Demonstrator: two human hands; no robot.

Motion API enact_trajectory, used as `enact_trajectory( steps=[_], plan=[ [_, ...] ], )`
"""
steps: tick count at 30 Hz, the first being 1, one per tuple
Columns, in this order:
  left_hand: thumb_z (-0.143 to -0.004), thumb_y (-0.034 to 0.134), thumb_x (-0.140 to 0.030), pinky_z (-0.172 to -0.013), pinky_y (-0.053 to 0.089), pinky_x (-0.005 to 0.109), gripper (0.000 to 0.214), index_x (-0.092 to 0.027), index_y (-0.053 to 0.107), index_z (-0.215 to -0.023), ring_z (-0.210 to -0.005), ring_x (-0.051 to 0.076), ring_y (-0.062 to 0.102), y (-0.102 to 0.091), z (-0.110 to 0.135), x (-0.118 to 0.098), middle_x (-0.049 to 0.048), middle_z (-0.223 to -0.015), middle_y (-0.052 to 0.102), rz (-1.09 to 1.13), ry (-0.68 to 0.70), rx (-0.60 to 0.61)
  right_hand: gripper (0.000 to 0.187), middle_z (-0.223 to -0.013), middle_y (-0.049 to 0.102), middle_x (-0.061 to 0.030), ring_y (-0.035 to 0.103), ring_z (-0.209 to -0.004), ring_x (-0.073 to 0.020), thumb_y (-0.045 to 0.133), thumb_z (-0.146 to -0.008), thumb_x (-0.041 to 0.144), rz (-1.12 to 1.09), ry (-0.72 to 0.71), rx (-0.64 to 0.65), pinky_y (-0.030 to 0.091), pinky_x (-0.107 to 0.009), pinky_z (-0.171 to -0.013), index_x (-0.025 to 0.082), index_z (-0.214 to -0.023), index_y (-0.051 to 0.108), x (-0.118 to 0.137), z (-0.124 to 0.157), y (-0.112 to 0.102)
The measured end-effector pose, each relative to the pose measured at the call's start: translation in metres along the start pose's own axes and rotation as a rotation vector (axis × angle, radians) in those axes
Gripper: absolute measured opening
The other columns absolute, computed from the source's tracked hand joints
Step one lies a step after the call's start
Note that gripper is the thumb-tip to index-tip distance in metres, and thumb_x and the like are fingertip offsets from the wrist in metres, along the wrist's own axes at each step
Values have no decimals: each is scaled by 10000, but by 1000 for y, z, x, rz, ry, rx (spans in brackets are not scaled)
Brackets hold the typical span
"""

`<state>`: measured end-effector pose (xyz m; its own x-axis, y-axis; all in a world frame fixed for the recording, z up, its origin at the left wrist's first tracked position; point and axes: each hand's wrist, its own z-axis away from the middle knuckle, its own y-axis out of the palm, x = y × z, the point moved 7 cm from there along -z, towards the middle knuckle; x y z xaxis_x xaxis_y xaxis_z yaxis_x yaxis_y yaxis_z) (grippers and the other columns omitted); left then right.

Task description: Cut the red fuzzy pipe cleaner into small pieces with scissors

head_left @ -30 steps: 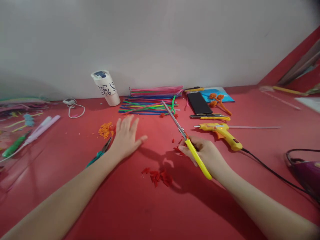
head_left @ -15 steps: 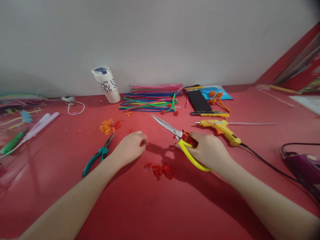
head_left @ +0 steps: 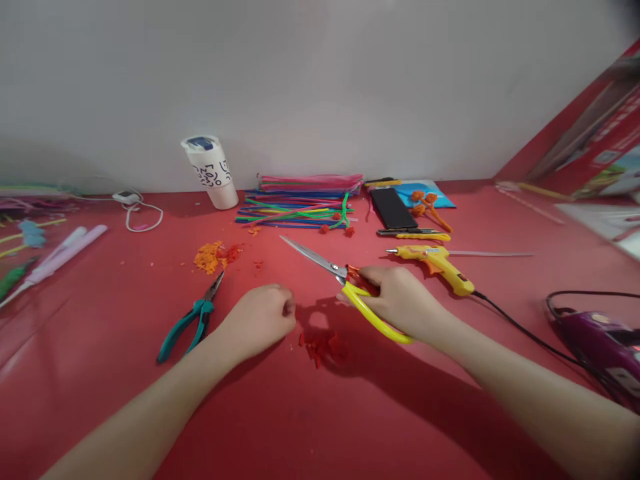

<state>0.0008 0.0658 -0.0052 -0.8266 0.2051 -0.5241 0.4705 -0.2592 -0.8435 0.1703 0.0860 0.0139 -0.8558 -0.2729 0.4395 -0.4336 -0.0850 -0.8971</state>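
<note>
My right hand (head_left: pixel 403 297) is closed on a pair of scissors (head_left: pixel 327 265). The blades look closed, aimed left and away from me, and a yellow handle loop curves below the fingers. A red part shows between the hand and the pivot. My left hand (head_left: pixel 265 317) rests near the table surface with its fingers curled in; their inner side is hidden. Just right of it lies a small heap of red cut pieces (head_left: pixel 325 348). Teal-handled pliers (head_left: pixel 203 310) lie partly behind the left forearm, jaws pointing away.
Orange bits (head_left: pixel 207 257) lie beyond the pliers. Along the back stand a white tumbler (head_left: pixel 213 173), colourful pipe cleaners (head_left: pixel 300 207) and a phone (head_left: pixel 393 208). A yellow glue gun (head_left: pixel 435 260) lies at right, its cord running to a purple device (head_left: pixel 600 340). Pink-handled tools (head_left: pixel 70 250) lie left.
My left hand has come nearer to me and closer to the red pieces. The scissors in my right hand have shifted slightly left. The view has turned a little.
</note>
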Motion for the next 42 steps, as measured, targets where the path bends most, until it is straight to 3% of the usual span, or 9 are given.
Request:
enact_trajectory(
  steps=[2, 5, 7, 10, 15, 21, 30, 36, 42],
  plan=[
    [-634, 478, -178, -580, 346, 260, 85, -175, 564, -631, -603, 154, 508, -1, -6, -2, 16, -630, 571, 265, -74, -48, 293, -475, 353, 55, 311, -432, -68, 501, -684, 419, -273, 24, 76, 187, -217, -419, 194, -555, 365, 4, 0, 9],
    [-625, 532, -218, -580, 368, 238, 86, -154, 584, -647, -578, 127, 504, 11, -13, -14, -4, -607, 567, 699, -125, -29, 158, -473, 381, 81, 331, -384, -51, 508, -672, 328, -687, 144, 186, 238, -200, -406, 188, -646, 437, 8, 4, 26],
    [-617, 560, -228, -547, 361, 224, 85, -148, 586, -633, -531, 105, 475, 19, -14, -19, -23, -568, 540, 839, -163, -40, 120, -456, 379, 92, 326, -355, -46, 498, -668, 297, -761, 180, 179, 238, -196, -387, 183, -681, 464, 9, 6, 29],
    [-627, 566, -222, -515, 353, 215, 74, -152, 584, -640, -510, 95, 457, 26, -12, -21, -30, -558, 529, 876, -184, -58, 90, -446, 379, 97, 333, -343, -42, 502, -655, 259, -782, 200, 159, 241, -192, -375, 175, -675, 477, 9, 8, 31],
    [-654, 559, -212, -508, 357, 211, 57, -156, 556, -645, -528, 101, 462, 27, -9, -21, -26, -562, 508, 795, -124, -71, 54, -463, 382, 92, 355, -365, -40, 491, -648, 221, -761, 166, 173, 258, -189, -387, 170, -643, 472, 8, 8, 35],
    [-652, 584, -220, -624, 420, 250, 71, -157, 601, -681, -641, 142, 540, 21, -6, -20, 13, -678, 593, 731, -70, -145, 50, -463, 365, 92, 353, -378, -46, 487, -639, 219, -733, 159, 143, 257, -191, -396, 175, -645, 461, 8, 9, 36],
    [-609, 622, -208, -594, 394, 223, 66, -149, 606, -635, -580, 108, 518, 30, -5, -18, -18, -589, 577, 1004, -190, -120, 82, -469, 366, 79, 358, -420, -65, 488, -669, 259, -657, 137, 61, 250, -201, -418, 182, -655, 463, 8, 11, 32],
    [-604, 645, -197, -543, 356, 198, 68, -146, 602, -615, -514, 67, 454, 22, -5, -3, -43, -544, 536, 1198, -229, -286, 241, -578, 462, 37, 385, -504, -88, 540, -685, 420, -333, -2, 56, 262, -211, -458, 188, -693, 473, 3, 8, 12],
    [-633, 660, -185, -544, 351, 185, 77, -153, 590, -641, -522, 58, 443, 20, -6, 13, -45, -552, 522, 1366, -208, -397, 255, -573, 503, 19, 414, -471, -109, 489, -728, 457, -50, 13, 105, 253, -218, -447, 213, -711, 417, -10, 15, 12]
  ],
)
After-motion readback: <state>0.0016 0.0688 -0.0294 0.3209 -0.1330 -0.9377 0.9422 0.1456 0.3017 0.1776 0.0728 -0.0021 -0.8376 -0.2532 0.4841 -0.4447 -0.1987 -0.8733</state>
